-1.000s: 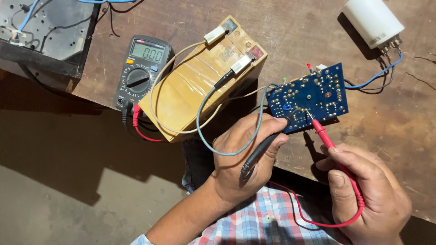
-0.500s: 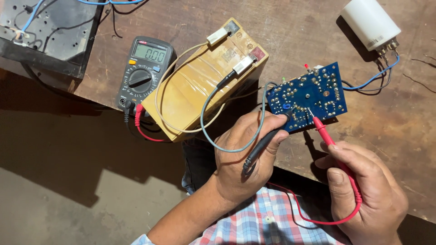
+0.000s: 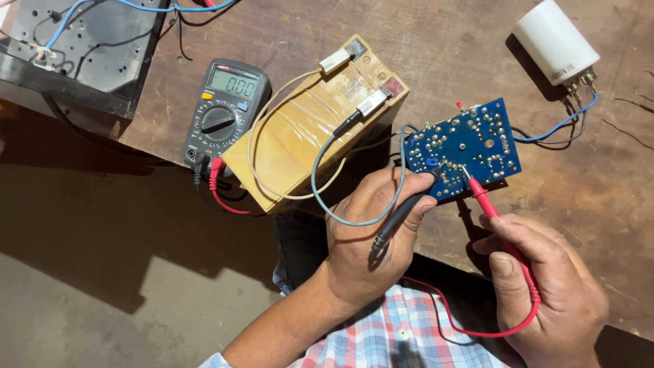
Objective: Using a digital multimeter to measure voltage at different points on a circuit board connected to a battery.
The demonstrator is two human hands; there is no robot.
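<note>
Head view, looking down on a worn brown table [image 3: 286, 27] with shadowed floor at near left. Left hand [image 3: 371, 235] is clenched round a black test probe [image 3: 402, 215], held pen-fashion; its tip touches the solder side of a blue circuit board [image 3: 463, 146], near the board's near-left part. Right hand [image 3: 545, 286] grips a red test probe [image 3: 501, 221] the same way, tip touching the board close to its middle — the two tips sit near each other but apart. The key relation: the board lies just far of both hands, slightly right of the left hand and far-left of the right hand. The black probe's long axis runs from near-left up to far-right; the red probe's runs from near-right up to far-left, so the two converge on the board. The left hand is the nearer, its fingers [image 3: 409, 187] all but at the board's near-left edge. The red lead [image 3: 470, 330] loops back under the right hand across a plaid shirt [image 3: 402, 334]. Left of the board, a tan rectangular battery [image 3: 313, 129] lies diagonally, grey and cream wires clipped on its far terminals. Further left, a dark digital multimeter [image 3: 225, 112], display lit, red and black plugs in its near end. Far right, a white cylindrical capacitor [image 3: 555, 41] on its side, blue and dark wires running to the board. Far left, a black metal chassis [image 3: 75, 41] with loose wires.
</note>
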